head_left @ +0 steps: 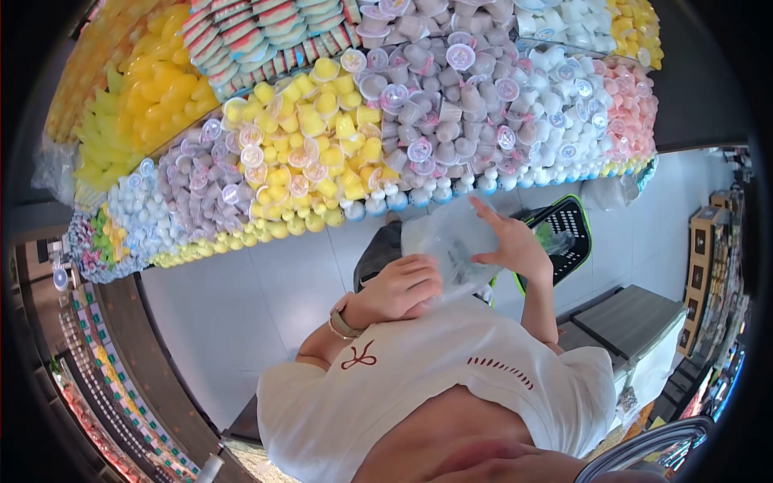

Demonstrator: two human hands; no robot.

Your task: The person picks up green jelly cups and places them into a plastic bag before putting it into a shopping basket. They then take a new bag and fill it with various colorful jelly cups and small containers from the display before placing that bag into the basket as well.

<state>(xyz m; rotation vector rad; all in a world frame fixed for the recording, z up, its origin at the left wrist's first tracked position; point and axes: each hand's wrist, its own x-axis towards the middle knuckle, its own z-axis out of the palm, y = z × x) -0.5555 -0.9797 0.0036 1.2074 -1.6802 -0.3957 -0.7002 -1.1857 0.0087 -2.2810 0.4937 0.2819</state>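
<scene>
A clear plastic bag (451,237) hangs in front of my white shirt, between my two hands. My left hand (403,286), with a watch on the wrist, has its fingers curled over the bag's near left edge. On the bag's right side, my right hand (515,245) is spread, thumb and forefinger wide apart and overlapping the plastic. Just ahead of the bag is a display heaped with small jelly cups: yellow ones (318,133), purple ones (439,105) and pale blue-white ones (564,105).
A black shopping basket (573,229) with a green rim, holding a green item in plastic, is at my right. Pink cups (630,109) fill the display's right end. Grey-topped furniture (628,318) stands behind on the right; stocked shelves (113,378) line the left. Pale floor tiles (274,282) show below.
</scene>
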